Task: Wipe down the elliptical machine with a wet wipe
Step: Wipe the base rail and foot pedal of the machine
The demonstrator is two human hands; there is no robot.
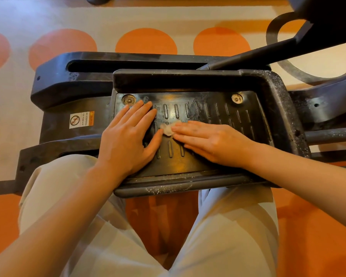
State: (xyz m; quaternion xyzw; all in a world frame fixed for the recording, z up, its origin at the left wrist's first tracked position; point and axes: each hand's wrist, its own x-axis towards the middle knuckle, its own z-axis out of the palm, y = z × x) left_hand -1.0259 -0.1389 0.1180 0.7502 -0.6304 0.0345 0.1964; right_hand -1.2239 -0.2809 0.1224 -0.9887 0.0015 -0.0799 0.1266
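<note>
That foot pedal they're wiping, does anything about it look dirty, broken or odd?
The pedal carries whitish dust and specks, thickest on the right rim and near edge. The wipe under the right hand is a small, greyed wad. The left hand rests flat. Nothing looks broken.

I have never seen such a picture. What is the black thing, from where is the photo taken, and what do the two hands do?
There is one picture, taken by a camera worn on the person's head, looking down. The light trousers at the bottom are the person's own legs.

The black ribbed tray is a foot pedal of an elliptical exercise machine, standing on an orange-spotted floor. White dust speckles its rim. A warning sticker sits on the black base to the left.

The left hand lies flat on the pedal, holding nothing. The right hand presses a small crumpled wet wipe against the pedal under its fingertips, to clean it.
</note>
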